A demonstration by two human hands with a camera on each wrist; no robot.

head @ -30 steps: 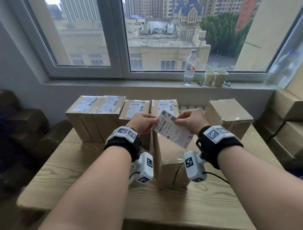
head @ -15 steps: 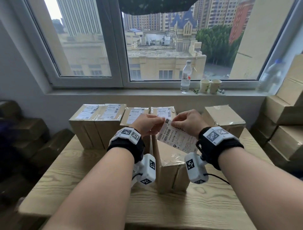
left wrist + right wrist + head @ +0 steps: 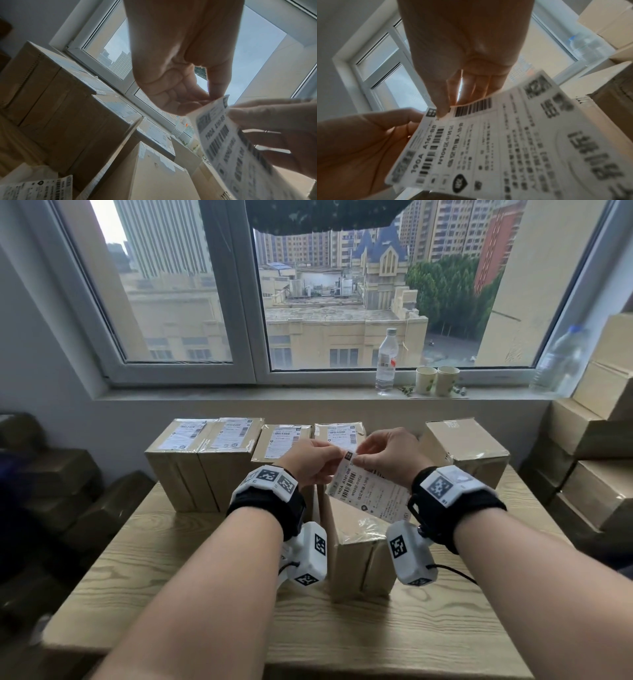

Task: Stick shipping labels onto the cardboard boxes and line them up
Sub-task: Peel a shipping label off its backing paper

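Both hands raised together at frame centre

The left hand (image 3: 313, 462) and right hand (image 3: 385, 455) meet fingertip to fingertip, thumbs and forefingers pinching, other fingers curled; both bare forearms reach in from the lower corners.

The label's (image 3: 496, 148) print is blurred; its lower end is cut off in both wrist views, hiding the box (image 3: 359, 556) top.

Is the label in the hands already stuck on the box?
No. Both hands pinch the label in the air above the box.
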